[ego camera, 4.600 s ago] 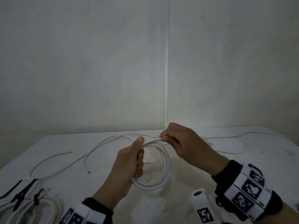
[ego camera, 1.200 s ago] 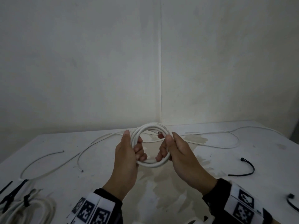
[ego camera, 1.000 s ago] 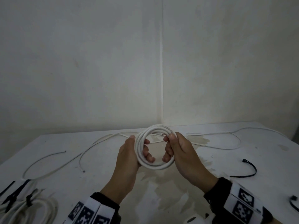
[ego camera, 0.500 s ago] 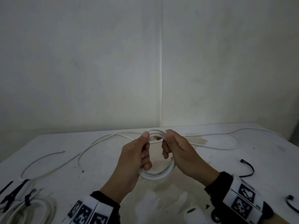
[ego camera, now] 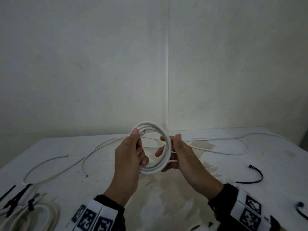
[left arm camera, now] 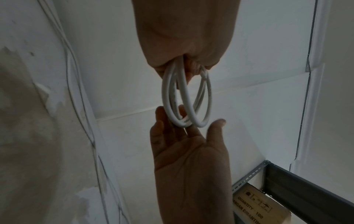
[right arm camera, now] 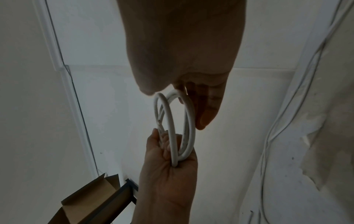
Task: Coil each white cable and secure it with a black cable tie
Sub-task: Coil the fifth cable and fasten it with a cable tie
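Observation:
A white cable wound into a small coil [ego camera: 168, 148] is held upright above the table [ego camera: 216, 189]. My left hand [ego camera: 139, 147] grips the coil's left side, thumb on top and fingers curled through the ring. My right hand [ego camera: 174, 147] is spread, its straight fingers [ego camera: 159, 154] touching the coil's right side. The left wrist view shows the coil [left arm camera: 166, 94] hanging from my left fist [left arm camera: 187, 45] onto the right hand's spread fingers [left arm camera: 162, 121]. In the right wrist view, the coil [right arm camera: 191, 121] runs between my right hand [right arm camera: 191, 98] and the gripping left hand [right arm camera: 168, 163].
Two black cable ties [ego camera: 255, 176] [ego camera: 301, 212] lie on the table at the right. Loose white cables [ego camera: 66, 164] [ego camera: 236, 144] trail across the left and back. Coiled, tied cables [ego camera: 30, 215] sit at the near left corner. Walls close off the back.
My right hand let go of the coil's top and opened against its right side. The coil has tipped more upright, still held by my left hand.

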`<control>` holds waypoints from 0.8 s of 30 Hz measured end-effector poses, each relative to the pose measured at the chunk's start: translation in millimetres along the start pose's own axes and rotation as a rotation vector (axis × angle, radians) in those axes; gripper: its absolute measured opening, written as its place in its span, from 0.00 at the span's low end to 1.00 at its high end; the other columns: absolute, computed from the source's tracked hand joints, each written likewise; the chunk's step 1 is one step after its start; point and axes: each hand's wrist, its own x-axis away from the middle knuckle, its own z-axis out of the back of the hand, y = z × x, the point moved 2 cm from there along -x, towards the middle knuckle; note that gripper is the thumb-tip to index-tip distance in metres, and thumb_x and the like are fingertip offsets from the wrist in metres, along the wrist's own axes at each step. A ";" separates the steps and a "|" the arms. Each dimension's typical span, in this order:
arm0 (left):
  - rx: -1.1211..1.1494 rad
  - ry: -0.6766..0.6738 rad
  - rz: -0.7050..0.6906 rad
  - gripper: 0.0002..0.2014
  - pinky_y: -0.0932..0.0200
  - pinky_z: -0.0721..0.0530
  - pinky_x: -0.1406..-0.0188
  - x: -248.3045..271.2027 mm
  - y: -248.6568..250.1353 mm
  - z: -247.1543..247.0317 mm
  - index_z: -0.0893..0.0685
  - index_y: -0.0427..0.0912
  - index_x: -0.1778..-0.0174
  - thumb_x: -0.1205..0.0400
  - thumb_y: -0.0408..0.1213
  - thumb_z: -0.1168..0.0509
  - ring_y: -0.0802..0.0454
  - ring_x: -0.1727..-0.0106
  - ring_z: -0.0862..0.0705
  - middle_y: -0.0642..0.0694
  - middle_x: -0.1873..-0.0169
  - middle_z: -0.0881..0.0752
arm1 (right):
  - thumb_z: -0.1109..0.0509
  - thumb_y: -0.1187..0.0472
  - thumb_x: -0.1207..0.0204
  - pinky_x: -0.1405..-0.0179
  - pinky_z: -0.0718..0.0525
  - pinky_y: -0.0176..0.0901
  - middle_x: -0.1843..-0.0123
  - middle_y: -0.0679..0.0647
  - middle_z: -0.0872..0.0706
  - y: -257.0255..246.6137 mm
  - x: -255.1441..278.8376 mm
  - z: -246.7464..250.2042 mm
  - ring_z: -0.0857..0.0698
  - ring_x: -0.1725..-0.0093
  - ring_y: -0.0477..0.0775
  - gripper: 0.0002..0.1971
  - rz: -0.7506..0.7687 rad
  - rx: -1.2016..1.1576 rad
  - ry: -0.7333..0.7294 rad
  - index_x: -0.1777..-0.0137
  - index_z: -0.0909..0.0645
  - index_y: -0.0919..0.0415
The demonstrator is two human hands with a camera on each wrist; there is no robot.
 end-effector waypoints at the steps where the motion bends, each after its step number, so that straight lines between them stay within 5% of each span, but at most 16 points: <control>1: 0.003 0.004 0.003 0.19 0.66 0.34 0.87 -0.6 -0.5 1.2 0.30 0.41 0.73 0.16 0.45 0.43 0.58 0.85 0.40 0.52 0.85 0.38 | 0.50 0.45 0.25 0.68 0.16 0.36 0.62 0.53 0.17 -0.5 0.2 -0.5 0.17 0.69 0.44 0.19 0.005 0.010 -0.010 0.47 0.23 0.54; 6: 0.057 -0.017 0.047 0.19 0.66 0.31 0.85 0.8 -3.7 0.8 0.29 0.40 0.72 0.17 0.45 0.43 0.58 0.85 0.39 0.51 0.84 0.38 | 0.45 0.60 0.17 0.71 0.18 0.33 0.68 0.52 0.19 -1.6 -2.9 3.5 0.20 0.73 0.41 0.10 0.061 0.093 0.053 0.52 0.21 0.53; 11: -0.008 -0.124 0.028 0.20 0.62 0.19 0.77 2.0 -6.2 2.4 0.24 0.37 0.70 0.15 0.44 0.47 0.55 0.84 0.28 0.49 0.85 0.30 | 0.46 0.59 0.17 0.71 0.19 0.36 0.70 0.49 0.19 0.4 -6.4 9.3 0.22 0.75 0.43 0.11 0.113 0.267 0.084 0.55 0.23 0.50; 15: -0.153 -0.263 0.186 0.22 0.55 0.18 0.65 -4.5 -3.8 9.5 0.17 0.35 0.65 0.15 0.41 0.51 0.49 0.75 0.17 0.46 0.81 0.20 | 0.45 0.55 0.17 0.71 0.21 0.36 0.71 0.48 0.20 -2.2 -8.1 23.0 0.22 0.76 0.42 0.12 0.107 0.457 0.071 0.55 0.22 0.55; 19: -0.328 -0.327 0.259 0.24 0.57 0.16 0.63 -7.7 0.8 9.1 0.16 0.35 0.62 0.14 0.45 0.52 0.48 0.71 0.15 0.43 0.75 0.16 | 0.45 0.53 0.17 0.72 0.25 0.31 0.70 0.47 0.20 -6.3 -8.4 33.4 0.23 0.75 0.40 0.15 0.107 0.667 -0.017 0.53 0.21 0.63; 24: -0.565 -0.331 0.141 0.24 0.65 0.17 0.71 -5.5 -4.6 -7.2 0.17 0.36 0.65 0.16 0.52 0.47 0.53 0.75 0.16 0.44 0.76 0.17 | 0.47 0.51 0.16 0.68 0.28 0.30 0.69 0.45 0.21 -7.2 -3.4 37.8 0.24 0.70 0.38 0.14 0.118 0.873 -0.115 0.57 0.24 0.56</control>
